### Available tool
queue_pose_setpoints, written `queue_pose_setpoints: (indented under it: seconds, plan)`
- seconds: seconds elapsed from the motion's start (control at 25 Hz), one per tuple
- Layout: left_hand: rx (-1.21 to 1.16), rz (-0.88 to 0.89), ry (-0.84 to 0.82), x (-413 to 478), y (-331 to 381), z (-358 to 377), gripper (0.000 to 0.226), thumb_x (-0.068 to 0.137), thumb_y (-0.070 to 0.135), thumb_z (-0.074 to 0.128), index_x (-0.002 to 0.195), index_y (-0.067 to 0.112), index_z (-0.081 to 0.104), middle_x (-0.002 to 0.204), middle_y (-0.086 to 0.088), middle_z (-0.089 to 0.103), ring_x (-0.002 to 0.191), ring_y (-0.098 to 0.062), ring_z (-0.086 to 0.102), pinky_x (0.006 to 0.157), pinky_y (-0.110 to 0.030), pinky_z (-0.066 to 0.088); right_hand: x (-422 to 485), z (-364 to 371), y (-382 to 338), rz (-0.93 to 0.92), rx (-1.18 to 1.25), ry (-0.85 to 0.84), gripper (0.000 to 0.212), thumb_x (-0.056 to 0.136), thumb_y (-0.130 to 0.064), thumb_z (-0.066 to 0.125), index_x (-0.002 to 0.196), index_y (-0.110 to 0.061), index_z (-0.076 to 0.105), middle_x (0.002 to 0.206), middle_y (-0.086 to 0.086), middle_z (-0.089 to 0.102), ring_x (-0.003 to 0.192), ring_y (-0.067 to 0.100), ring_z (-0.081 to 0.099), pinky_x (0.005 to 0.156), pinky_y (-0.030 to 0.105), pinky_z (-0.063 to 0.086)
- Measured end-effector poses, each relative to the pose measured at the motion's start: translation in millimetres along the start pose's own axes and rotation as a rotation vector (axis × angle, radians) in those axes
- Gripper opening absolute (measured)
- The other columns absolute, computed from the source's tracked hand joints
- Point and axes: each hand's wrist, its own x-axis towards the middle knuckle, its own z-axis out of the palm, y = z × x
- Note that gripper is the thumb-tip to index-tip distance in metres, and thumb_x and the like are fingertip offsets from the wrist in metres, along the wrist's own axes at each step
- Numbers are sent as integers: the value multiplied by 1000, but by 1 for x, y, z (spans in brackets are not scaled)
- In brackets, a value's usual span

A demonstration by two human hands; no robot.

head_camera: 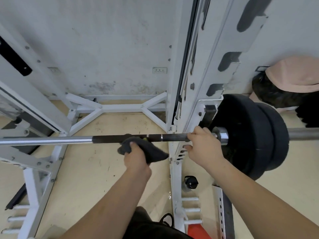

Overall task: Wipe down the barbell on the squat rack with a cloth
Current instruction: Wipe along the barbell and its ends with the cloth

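Note:
The barbell runs level across the view, chrome on the left and dark on its knurled middle. It rests on the white squat rack. My left hand holds a dark grey cloth bunched against the underside of the dark section. My right hand wraps the bar just inside the chrome collar, beside the rack upright. Two black weight plates sit on the right sleeve.
White rack braces cross the tan floor behind the bar. A dark bottle stands on the floor by the upright's base. Storage pegs stick out low at left and right. Another person in a pink top is at the far right.

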Motion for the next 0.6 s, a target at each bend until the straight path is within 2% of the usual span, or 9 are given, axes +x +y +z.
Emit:
queue_pose_setpoints:
  seconds: [0.08, 0.16, 0.24, 0.32, 0.4, 0.48, 0.52, 0.56, 0.6]
  plan:
    - [131, -50, -46, -12, -15, 22, 48, 105, 42, 54, 145, 17, 48, 140, -9, 60, 120, -35, 60, 103, -57, 53, 6, -4, -5, 15, -33, -22, 26, 91, -39, 64, 108, -21, 73, 105, -3, 50, 105, 20, 49, 69, 33, 48]
    - [331, -107, -215, -34, -27, 38, 36, 103, 38, 58, 129, 14, 55, 120, -7, 68, 105, -31, 66, 96, -56, 58, 12, -8, -3, 12, -30, -63, 23, 87, -35, 64, 106, -26, 73, 102, -4, 48, 105, 20, 48, 74, 35, 51]
    - [509, -57, -370, -49, -28, 43, 32, 102, 36, 62, 121, 11, 63, 104, -5, 72, 96, -25, 69, 91, -52, 61, 9, -10, 6, 4, 68, -85, 28, 81, -30, 64, 108, -33, 72, 102, -9, 50, 107, 19, 49, 76, 36, 52]
    - [610, 193, -411, -54, -12, 37, 32, 100, 41, 62, 109, 11, 69, 96, -5, 74, 94, -24, 70, 87, -43, 60, -4, -8, 18, 20, 216, -38, 33, 84, -32, 67, 117, -33, 71, 110, -13, 55, 111, 16, 52, 78, 37, 53]
    - [741, 550, -390, -51, 16, 28, 35, 96, 47, 63, 88, 13, 71, 87, -3, 71, 88, -24, 68, 76, -34, 53, -19, 0, 29, 75, 260, 72, 34, 87, -36, 72, 119, -27, 71, 112, -11, 57, 112, 16, 52, 76, 37, 55]
    - [1143, 976, -322, -39, 42, 24, 40, 92, 55, 63, 77, 17, 67, 94, 1, 62, 94, -21, 58, 77, -36, 48, -26, 8, 36, 158, 264, 101, 33, 88, -42, 72, 114, -22, 74, 113, -8, 57, 113, 17, 52, 76, 35, 54]
    - [1374, 1157, -295, -30, 47, 25, 40, 91, 56, 62, 81, 18, 68, 104, 1, 57, 103, -21, 52, 83, -37, 48, -26, 11, 36, 188, 280, 74, 34, 88, -44, 72, 113, -21, 75, 115, -7, 58, 115, 18, 52, 78, 35, 54]
    - [1588, 1255, -323, -24, 46, 27, 41, 92, 56, 61, 91, 17, 71, 114, -1, 55, 111, -24, 48, 90, -39, 48, -25, 12, 36, 207, 298, 45, 36, 88, -45, 72, 113, -19, 75, 117, -5, 58, 116, 19, 52, 80, 34, 54]
    - [1739, 1262, -394, -18, 40, 29, 42, 94, 54, 60, 104, 15, 70, 124, -3, 53, 117, -27, 48, 95, -42, 49, -24, 11, 34, 219, 310, 29, 37, 88, -45, 73, 114, -18, 75, 118, -4, 59, 115, 19, 53, 82, 34, 53]
